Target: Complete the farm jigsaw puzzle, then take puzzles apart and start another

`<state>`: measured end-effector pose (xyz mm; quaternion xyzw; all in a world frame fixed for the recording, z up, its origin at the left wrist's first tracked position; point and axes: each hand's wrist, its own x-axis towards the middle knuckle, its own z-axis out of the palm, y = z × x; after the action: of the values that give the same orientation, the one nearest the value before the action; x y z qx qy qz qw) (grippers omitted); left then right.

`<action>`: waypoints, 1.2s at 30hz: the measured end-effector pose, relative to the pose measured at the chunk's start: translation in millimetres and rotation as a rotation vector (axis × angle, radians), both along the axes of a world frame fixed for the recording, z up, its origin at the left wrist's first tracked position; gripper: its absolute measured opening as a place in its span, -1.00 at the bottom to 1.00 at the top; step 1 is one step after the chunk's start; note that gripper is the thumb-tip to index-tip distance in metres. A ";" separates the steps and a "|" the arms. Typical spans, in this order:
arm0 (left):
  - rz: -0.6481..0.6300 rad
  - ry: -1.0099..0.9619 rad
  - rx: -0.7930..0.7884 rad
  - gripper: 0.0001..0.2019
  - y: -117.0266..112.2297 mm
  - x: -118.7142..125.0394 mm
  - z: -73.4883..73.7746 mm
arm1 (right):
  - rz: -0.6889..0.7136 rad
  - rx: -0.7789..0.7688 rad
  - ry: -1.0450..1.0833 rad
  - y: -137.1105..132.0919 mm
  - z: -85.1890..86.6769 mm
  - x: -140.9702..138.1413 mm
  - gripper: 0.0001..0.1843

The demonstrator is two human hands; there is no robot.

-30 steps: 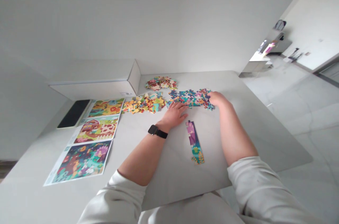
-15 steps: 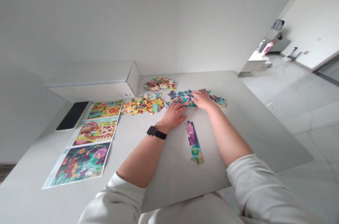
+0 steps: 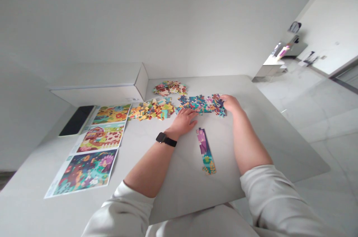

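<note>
While both hands are kept on the white tabletop (image 3: 279, 143), the work in hand is judged to be at a joining stage: an interlocked section of jigsaw pieces (image 3: 200, 104) is laid across the upper centre of the frame, and both hands are placed at it. The left hand (image 3: 182, 121) is held low and palm down, its fingers (image 3: 192, 112) lightly spread and their tips set at the section's lower edge; nothing is seen to be gripped by it. A black smartwatch (image 3: 166, 139) is worn on that wrist. The right hand (image 3: 231, 103) is placed at the section's right end, its fingers pressed together and curved over the pieces. Whether a piece is pinched there cannot be told, as the fingertips are not clearly shown.

A separate strip of joined jigsaw pieces (image 3: 206, 151) is laid lengthwise below the section, between the forearms and apart from both hands. Loose pieces are heaped in a yellow-toned pile (image 3: 151, 110) just left of the section, with a smaller red-and-cream pile (image 3: 169, 87) above. Three printed picture sheets (image 3: 101, 137) are ranged down the left of the frame, a black smartphone (image 3: 76, 120) and a white cardboard box (image 3: 97, 89) beyond them. The next move is judged to call for one hand to be freed from the section — both are committed to it.
</note>
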<state>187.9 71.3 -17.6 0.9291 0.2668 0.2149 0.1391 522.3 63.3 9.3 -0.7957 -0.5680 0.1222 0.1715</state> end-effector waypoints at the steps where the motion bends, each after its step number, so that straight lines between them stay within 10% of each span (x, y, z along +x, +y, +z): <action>1: 0.002 0.000 0.003 -0.63 -0.1 0.1 0.3 | -0.038 0.010 0.034 -0.5 -3.0 6.9 -0.44; 7: 0.004 0.003 0.020 -0.64 0.3 0.4 1.8 | -0.187 -0.016 0.100 -4.2 -2.2 20.2 -0.50; 26: 0.011 0.009 0.020 -0.59 1.6 -1.5 -0.1 | 0.102 -0.188 0.065 -15.8 27.1 -4.6 -0.47; 36: -0.004 0.001 -0.007 -0.59 3.7 2.4 -2.4 | 0.117 -0.221 -0.253 -82.0 14.3 22.2 -0.57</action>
<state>190.3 74.9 -20.0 0.9292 0.2659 0.2134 0.1426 544.5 -18.7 23.6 -0.7844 -0.6133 0.0926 0.0028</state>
